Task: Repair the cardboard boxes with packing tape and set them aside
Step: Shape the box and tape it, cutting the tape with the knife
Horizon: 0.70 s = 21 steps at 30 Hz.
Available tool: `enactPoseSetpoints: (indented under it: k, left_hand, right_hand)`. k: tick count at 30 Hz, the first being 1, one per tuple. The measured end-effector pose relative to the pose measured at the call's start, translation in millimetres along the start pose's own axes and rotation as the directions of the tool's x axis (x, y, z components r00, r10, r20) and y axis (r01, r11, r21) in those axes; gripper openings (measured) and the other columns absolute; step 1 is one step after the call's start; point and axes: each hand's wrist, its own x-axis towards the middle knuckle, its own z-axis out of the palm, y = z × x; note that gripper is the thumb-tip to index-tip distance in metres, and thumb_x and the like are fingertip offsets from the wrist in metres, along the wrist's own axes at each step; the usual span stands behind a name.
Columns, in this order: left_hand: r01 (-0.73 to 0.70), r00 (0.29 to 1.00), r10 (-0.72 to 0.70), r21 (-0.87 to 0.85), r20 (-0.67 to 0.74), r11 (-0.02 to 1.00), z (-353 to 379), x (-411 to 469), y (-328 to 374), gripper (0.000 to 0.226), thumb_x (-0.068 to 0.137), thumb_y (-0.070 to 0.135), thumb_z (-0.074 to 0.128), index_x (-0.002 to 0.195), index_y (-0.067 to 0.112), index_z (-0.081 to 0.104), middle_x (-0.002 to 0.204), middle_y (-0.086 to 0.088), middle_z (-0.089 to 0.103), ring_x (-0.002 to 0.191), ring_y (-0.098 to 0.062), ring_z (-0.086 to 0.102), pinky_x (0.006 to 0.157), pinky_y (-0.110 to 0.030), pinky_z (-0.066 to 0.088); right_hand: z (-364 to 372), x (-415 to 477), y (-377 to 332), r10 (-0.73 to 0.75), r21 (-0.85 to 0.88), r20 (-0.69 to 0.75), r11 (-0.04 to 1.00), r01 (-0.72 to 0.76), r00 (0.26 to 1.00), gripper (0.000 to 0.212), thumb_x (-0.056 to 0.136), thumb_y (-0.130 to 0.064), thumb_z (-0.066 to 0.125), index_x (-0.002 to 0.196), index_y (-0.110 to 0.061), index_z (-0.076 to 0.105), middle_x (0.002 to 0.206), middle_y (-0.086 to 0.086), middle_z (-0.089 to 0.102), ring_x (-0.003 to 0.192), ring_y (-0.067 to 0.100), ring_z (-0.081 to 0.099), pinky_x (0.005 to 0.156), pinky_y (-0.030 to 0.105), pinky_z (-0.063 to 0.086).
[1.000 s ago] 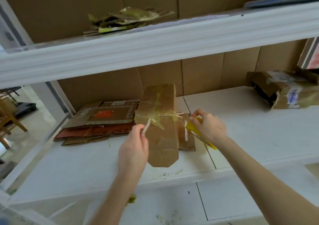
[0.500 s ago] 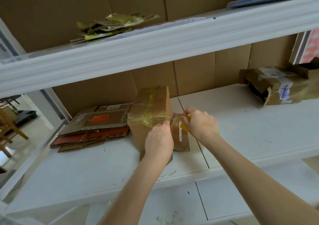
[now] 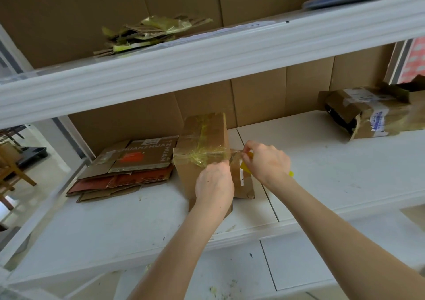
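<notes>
A brown cardboard box (image 3: 202, 134) stands on the white shelf (image 3: 115, 226), with a band of crinkled yellowish packing tape (image 3: 204, 154) across it. My left hand (image 3: 215, 182) lies over the box's lower right part, fingers curled at the edge where the tape band ends. My right hand (image 3: 268, 164) is just right of the box and grips a yellow tool (image 3: 244, 168), whose tip (image 3: 291, 173) pokes out behind the wrist. Its thumb and forefinger pinch together near the tape end. A smaller cardboard piece (image 3: 245, 188) with a white strip lies between both hands.
Flattened cartons (image 3: 128, 164) are stacked left of the box. A torn taped parcel (image 3: 368, 117) sits at the shelf's far right. The upper shelf beam (image 3: 207, 55) hangs overhead, with cardboard scraps (image 3: 149, 30) on it. A wooden chair (image 3: 11, 170) stands beyond the left frame.
My left hand moved right from the box's left side onto its right edge, and the thin white object it held is out of sight. My right hand stayed beside the box.
</notes>
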Motion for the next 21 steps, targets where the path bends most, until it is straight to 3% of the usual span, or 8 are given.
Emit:
enactPoseSetpoints:
  k: [4,8,13,17,21]
  left_hand:
    - [0.03,0.999,-0.03,-0.008,0.037,1.0,-1,6,1,0.037,0.091,0.001,0.043,0.116,0.02,0.062,0.103,-0.008,0.064,0.082,-0.022,0.051,0.067,-0.03,0.04]
    - [0.045,0.999,-0.044,-0.029,0.027,0.999,2,14,-2,0.037,0.092,0.004,0.045,0.12,0.021,0.063,0.109,-0.008,0.065,0.098,-0.028,0.059,0.07,-0.029,0.038]
    - [0.105,0.991,-0.107,0.022,0.083,0.994,10,22,-16,0.039,0.092,0.0,0.043,0.119,0.02,0.062,0.105,-0.007,0.064,0.088,-0.025,0.056,0.067,-0.031,0.043]
    - [0.018,0.997,-0.013,-0.079,0.071,0.997,20,13,-23,0.038,0.094,0.006,0.04,0.121,0.023,0.062,0.101,-0.007,0.066,0.088,-0.026,0.062,0.066,-0.031,0.048]
    - [-0.041,0.999,0.047,-0.229,0.019,0.973,33,-3,-14,0.036,0.097,0.011,0.04,0.125,0.02,0.06,0.097,-0.006,0.068,0.074,-0.02,0.057,0.058,-0.025,0.043]
  right_hand:
    - [-2,-1,-2,-0.019,0.016,0.011,1.0,0.019,1.0,0.02,0.097,-0.044,0.04,0.102,-0.034,0.057,0.09,0.001,0.067,0.08,0.028,0.059,0.065,0.03,0.045]
    - [-4,-4,2,-0.01,0.06,0.02,0.998,0.009,1.0,0.019,0.097,-0.044,0.042,0.1,-0.034,0.057,0.089,0.0,0.066,0.079,0.026,0.057,0.065,0.03,0.044]
    - [-4,-6,19,0.029,0.155,0.068,0.987,-0.039,0.997,0.015,0.094,-0.046,0.045,0.09,-0.037,0.056,0.086,-0.002,0.064,0.079,0.025,0.057,0.062,0.029,0.043]
    - [4,-3,41,0.145,0.44,0.048,0.885,-0.151,0.988,0.013,0.091,-0.045,0.05,0.087,-0.036,0.059,0.093,-0.006,0.062,0.084,0.02,0.057,0.072,0.034,0.053]
    - [13,-2,44,0.2,0.624,0.038,0.761,-0.18,0.979,0.012,0.09,-0.043,0.057,0.08,-0.037,0.059,0.092,-0.014,0.058,0.085,0.015,0.056,0.075,0.036,0.054]
